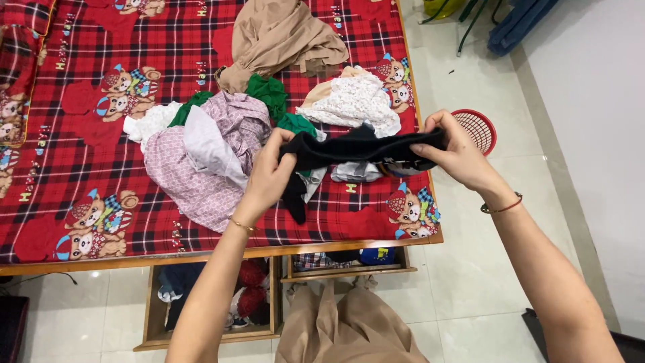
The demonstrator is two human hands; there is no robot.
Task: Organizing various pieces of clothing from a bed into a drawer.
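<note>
Red plaid bedsheet [80, 168] w/ bears, tan garment [282, 33], pink checked cloth [195, 181], red basket [478, 128], open drawers [208, 302].

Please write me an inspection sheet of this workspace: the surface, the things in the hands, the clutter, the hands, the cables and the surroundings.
Surface: bed covered by a red checked sheet with bear pictures, wooden edge in front.
Things in hand: black garment, stretched between both hands above the bed.
Clutter: pile of clothes on the sheet, among them pink checked, green, white lace and a beige garment.
Hands: left hand and right hand each grip one end of the black garment.
Cables: thin dark cable on the floor at the left.
Surroundings: two open drawers under the bed with clothes inside; red basket on the tiled floor.
</note>
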